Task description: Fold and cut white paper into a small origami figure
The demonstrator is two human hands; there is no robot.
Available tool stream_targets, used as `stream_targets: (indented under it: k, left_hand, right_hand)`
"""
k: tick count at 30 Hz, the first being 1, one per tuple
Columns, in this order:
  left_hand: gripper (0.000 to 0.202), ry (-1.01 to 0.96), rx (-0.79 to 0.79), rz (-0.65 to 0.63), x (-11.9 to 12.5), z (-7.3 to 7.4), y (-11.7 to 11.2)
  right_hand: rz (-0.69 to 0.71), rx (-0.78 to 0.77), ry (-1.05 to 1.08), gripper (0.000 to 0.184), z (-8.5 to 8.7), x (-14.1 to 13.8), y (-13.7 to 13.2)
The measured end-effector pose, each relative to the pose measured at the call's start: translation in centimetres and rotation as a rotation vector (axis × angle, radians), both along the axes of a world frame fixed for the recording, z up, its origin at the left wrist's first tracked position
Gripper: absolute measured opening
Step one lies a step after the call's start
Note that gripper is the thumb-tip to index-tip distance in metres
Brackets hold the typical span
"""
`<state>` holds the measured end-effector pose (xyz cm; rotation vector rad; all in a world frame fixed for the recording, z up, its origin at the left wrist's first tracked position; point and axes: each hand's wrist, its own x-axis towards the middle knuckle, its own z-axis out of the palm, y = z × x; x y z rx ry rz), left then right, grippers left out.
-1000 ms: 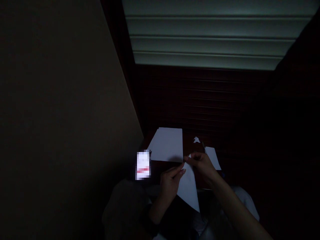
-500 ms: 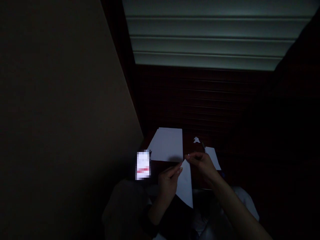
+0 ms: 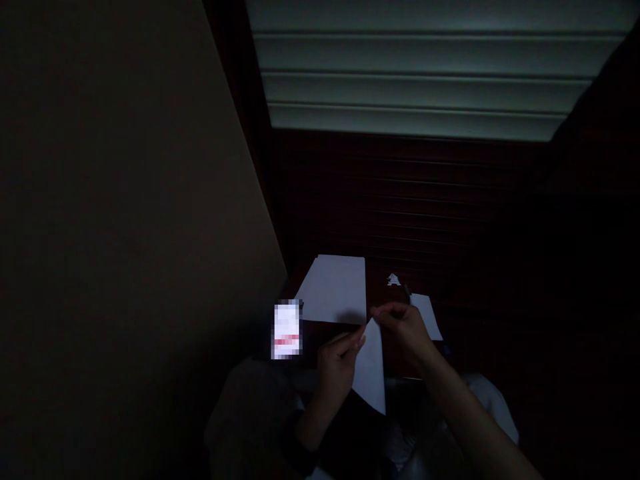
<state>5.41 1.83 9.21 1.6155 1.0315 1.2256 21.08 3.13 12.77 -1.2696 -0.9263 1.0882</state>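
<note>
A white sheet of paper (image 3: 371,373), folded to a pointed, roughly triangular shape, hangs between my hands over the near edge of the table. My left hand (image 3: 337,363) pinches its left edge near the top between thumb and fingers. At the peak of the sheet, the fingertips of my right hand (image 3: 403,328) are closed on the corner. The room is dim, so creases in the paper are hard to make out.
A stack of white paper (image 3: 334,288) lies on the dark table beyond my hands. Left of it glows a phone screen (image 3: 287,330), blurred out. Toward the right are a small folded paper piece (image 3: 393,280), a dark pen-like object (image 3: 407,291) and another white paper (image 3: 425,316).
Both hands keep their pinch on the paper with hardly any movement. The right fingertips have shifted very slightly at the peak, and the sheet's lower corner has risen a touch.
</note>
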Motion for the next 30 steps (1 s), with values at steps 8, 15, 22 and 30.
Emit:
stream_targets:
  k: [8,15,22,30]
  left_hand:
    - [0.024,-0.019,-0.013,0.005,0.03,-0.05,-0.03]
    - [0.024,-0.025,-0.026,0.033,-0.1,0.1,0.04]
    - [0.024,-0.025,-0.022,0.033,-0.16,-0.1,0.14]
    - [0.026,-0.071,-0.148,0.014,-0.2,-0.4,0.11]
  right_hand:
    - [0.005,0.003,0.001,0.024,-0.11,0.12,0.1]
    - [0.111,0.023,-0.026,0.025,-0.26,0.2,-0.02]
    - [0.138,-0.007,-0.126,0.026,-0.14,0.57,-0.01]
    - [0.102,-0.019,-0.133,0.027,-0.21,0.75,0.63]
